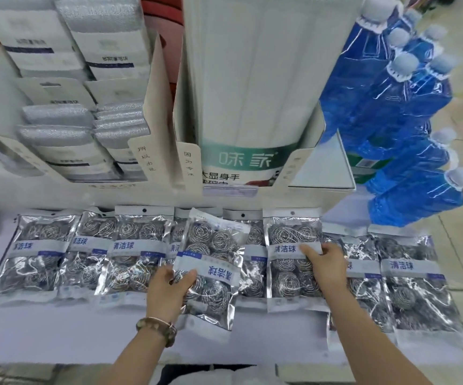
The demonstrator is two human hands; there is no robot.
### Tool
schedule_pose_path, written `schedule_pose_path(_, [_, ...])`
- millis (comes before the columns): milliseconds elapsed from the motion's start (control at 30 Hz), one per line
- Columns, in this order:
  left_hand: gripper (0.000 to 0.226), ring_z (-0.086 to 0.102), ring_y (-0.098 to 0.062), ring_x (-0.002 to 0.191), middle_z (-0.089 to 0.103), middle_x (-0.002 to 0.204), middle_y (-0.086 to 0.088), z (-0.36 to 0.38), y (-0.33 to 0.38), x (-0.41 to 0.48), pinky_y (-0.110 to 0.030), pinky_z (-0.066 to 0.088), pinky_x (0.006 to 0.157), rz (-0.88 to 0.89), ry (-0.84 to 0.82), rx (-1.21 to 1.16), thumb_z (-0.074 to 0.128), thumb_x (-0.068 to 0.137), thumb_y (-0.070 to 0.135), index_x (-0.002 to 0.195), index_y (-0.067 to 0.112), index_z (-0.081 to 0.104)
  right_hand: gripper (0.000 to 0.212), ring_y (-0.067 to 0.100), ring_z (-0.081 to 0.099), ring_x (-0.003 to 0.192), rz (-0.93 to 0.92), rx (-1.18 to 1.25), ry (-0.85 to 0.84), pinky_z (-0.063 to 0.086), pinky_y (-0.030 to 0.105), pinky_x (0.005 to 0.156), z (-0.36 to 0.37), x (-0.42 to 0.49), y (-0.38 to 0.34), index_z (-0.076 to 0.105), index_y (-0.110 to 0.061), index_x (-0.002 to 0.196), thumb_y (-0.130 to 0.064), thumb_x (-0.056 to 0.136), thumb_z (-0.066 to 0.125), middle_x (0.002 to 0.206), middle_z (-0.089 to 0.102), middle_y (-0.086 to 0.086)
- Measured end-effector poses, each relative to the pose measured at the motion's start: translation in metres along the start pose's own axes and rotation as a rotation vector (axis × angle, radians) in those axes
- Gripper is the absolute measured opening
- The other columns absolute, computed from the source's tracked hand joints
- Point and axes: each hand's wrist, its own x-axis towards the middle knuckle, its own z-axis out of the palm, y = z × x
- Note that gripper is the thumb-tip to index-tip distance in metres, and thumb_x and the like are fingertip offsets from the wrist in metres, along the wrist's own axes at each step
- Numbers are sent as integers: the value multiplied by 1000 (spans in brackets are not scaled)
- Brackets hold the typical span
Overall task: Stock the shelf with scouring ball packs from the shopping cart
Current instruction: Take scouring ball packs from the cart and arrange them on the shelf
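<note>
1 clear plastic upside-down pack (211, 262) of silver steel scouring balls, its white label inverted, tilts above the middle of the row. The left hand (169, 290) pinches its lower left edge, thumb on top. Just to the right, the right hand (325, 262) grips an upright pack (291, 273) of the same kind by its right edge, thumb across the label, as it lies on the flat white shelf (72, 337). Several more packs (35, 251) lie overlapping along the shelf. Behind stand a cardboard box of grey scouring pads (58, 129), a tall white roll (249, 79) in a cardboard tray and blue bottles (408, 112) with white caps. A beaded bracelet (158, 326) circles the left wrist.
</note>
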Motion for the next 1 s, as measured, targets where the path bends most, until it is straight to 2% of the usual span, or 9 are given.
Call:
schedule_pose_path(167, [45,51,-26,109,54,113,-8,4,8,2,-33,38,89,-4,-15,10,72,79,25,114,3,54,40,23,57,85,-33,-159,58,43,33,71,6,1,1,57,-9,112,-38,86,65,95,60,5])
schedule_pose_path(300, [20,58,-19,90,62,88,5,-3,21,9,-27,42,70,80,-139,53,75,75,20,81,18,56,29,18,54,99,-239,99,215,48,40,90,-1,-16,-25,59,-8,119,-15,91,59,113,60,8])
schedule_pose_path(367, [20,57,-11,75,60,83,8,-7,31,12,-18,39,59,153,-250,218,75,75,25,81,25,56,41,18,53,112,-369,75,-45,42,44,103,-3,-28,-50,56,-15,125,-16,86,66,123,58,3])
schedule_pose_path(500, [30,60,-7,72,57,95,13,-9,62,13,-23,48,57,379,-480,604,75,72,41,91,35,53,82,19,7,146,-732,-657,-491,6,46,118,7,-48,-94,29,-35,146,-41,77,73,158,10,-5])
schedule_pose_path(567, [39,60,-11,82,61,100,12,-9,81,14,-26,49,65,505,-546,823,72,72,47,104,33,54,78,20,7,146,-879,-903,-532,-3,49,117,16,-56,-106,31,-37,144,-47,77,70,157,17,-5])
schedule_pose_path(667, [46,58,-12,85,64,100,9,-7,103,18,-24,42,65,736,-495,1131,67,75,51,114,33,51,55,21,53,115,-811,-867,-634,34,38,101,24,-60,-109,54,-28,125,-43,75,73,121,61,-3])
schedule_pose_path(733, [52,55,-14,104,61,115,9,-3,108,21,-28,39,87,833,-441,1202,67,75,50,121,34,49,42,19,58,91,-667,-690,-697,45,31,77,26,-62,-105,60,-24,111,-35,74,77,97,63,-5])
schedule_pose_path(867, [60,29,-15,132,36,143,7,-1,92,22,-35,11,113,862,-93,880,67,80,36,134,33,41,23,9,58,78,-492,-415,-594,47,27,68,25,-63,-85,65,-30,97,-30,77,76,88,66,-10])
schedule_pose_path(1000, [80,40,-18,126,40,137,2,6,50,12,-38,38,103,283,-14,127,77,70,29,138,23,34,14,14,61,89,-151,63,-517,46,24,75,20,-68,-52,65,-30,88,-23,80,74,95,68,-5])
